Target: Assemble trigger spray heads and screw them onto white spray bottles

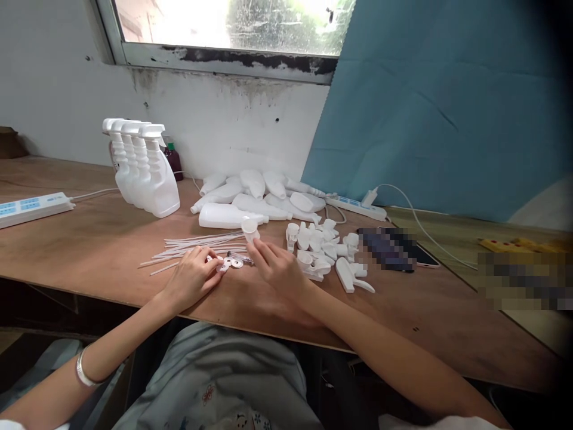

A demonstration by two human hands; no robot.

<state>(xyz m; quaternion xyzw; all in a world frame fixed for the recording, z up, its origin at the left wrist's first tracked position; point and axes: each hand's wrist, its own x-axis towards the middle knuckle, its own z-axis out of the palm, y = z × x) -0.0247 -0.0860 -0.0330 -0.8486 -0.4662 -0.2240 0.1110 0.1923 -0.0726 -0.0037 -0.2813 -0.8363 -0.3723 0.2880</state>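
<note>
My left hand [193, 278] is closed, thumb and fingers pinching a small white round washer-like piece [220, 264] just above the table. More flat white washers [236, 262] lie beside its fingertips, along with a small clear part that I cannot make out. Between the fingertips of my right hand [282, 272] is a white plastic cap [249, 227], its round mouth facing up. Thin white dip tubes [179, 252] are spread behind my left hand. To the right of my right hand lies a heap of white trigger sprayer heads [319, 242].
Empty white spray bottles [224, 215] are piled against the wall. Several upright bottles with sprayers [163, 185] stand at the left, a dark bottle [174, 161] behind them. Power strips [33, 207] lie left and back right; phones [389, 249] lie at the right.
</note>
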